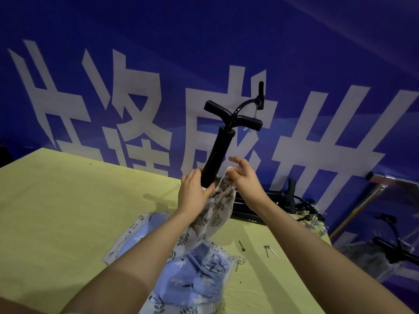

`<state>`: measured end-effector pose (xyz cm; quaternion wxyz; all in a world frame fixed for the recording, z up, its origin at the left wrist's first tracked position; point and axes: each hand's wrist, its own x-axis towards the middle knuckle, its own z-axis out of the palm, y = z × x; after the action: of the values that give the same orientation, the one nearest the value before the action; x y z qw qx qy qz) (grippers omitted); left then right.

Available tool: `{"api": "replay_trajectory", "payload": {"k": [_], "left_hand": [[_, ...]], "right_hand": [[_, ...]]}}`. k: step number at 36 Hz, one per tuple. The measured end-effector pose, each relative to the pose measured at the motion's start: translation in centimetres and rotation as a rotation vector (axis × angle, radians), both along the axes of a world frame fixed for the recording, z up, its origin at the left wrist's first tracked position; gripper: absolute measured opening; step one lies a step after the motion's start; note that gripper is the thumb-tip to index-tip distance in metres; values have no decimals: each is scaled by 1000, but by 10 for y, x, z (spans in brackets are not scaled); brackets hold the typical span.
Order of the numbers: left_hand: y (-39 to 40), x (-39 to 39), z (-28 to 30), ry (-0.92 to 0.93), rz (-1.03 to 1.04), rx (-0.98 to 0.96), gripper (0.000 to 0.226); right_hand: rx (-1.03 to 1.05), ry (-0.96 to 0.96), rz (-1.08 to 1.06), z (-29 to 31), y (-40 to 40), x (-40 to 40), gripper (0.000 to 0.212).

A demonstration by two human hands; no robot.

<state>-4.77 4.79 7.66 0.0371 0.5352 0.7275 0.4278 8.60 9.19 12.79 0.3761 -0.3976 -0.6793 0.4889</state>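
Left hand (192,193) gripped the pump (218,152) inside the pouch (221,205); right hand (246,177) pinched the drawstring (227,172), which probably needed cinching next.

A yellow desk (68,211) fills the lower left, backed by a blue banner (204,41) with large white characters. Patterned cloth bags (197,275) lie heaped at lower centre, small metal pins (271,250) just right of them, and spare black pumps (267,205) lie at the desk's right edge.

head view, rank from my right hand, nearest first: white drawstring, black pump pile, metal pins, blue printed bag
1. white drawstring, pinched in the right hand
2. black pump pile, just to its right
3. metal pins, on the table below
4. blue printed bag, closest to me
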Motion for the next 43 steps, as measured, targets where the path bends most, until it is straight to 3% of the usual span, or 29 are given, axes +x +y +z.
{"api": "replay_trajectory", "payload": {"k": [3, 6, 8, 11, 17, 26, 29, 32, 36, 40, 43], "left_hand": [[-1, 2, 2, -14, -46, -19, 31], [-2, 1, 3, -4, -66, -57, 33], [-1, 0, 3, -3, -75, -84, 35], [0, 0, 7, -37, -122, -119, 39], [0, -4, 17, -142, -208, -110, 47], [-6, -5, 28, -181, -295, -178, 70], [-10, -4, 34, -222, -268, -92, 69], [-14, -3, 43, -39, -211, 63, 71], [-14, -6, 45, 402, -117, 50, 64], [-8, -8, 47, 634, -168, 39, 52], [-3, -10, 50, 694, -141, -7, 43]], "right_hand": [[-26, 59, 86, 11, -3, -4, 43], [-39, 77, 129, 19, -4, -4, 39], [6, 0, 99, 19, -2, -4, 29], [66, -96, -24, 13, 2, -5, 38], [182, -299, -68, -10, 7, -5, 32], [145, -393, -113, -26, 2, -7, 28], [111, -420, -62, -28, -4, -9, 25], [84, -372, -34, -38, -2, -11, 32], [69, -373, -15, -45, 5, -14, 23], [94, -367, 37, -34, -5, -13, 22], [77, -323, 86, -31, -8, -8, 11]]}}
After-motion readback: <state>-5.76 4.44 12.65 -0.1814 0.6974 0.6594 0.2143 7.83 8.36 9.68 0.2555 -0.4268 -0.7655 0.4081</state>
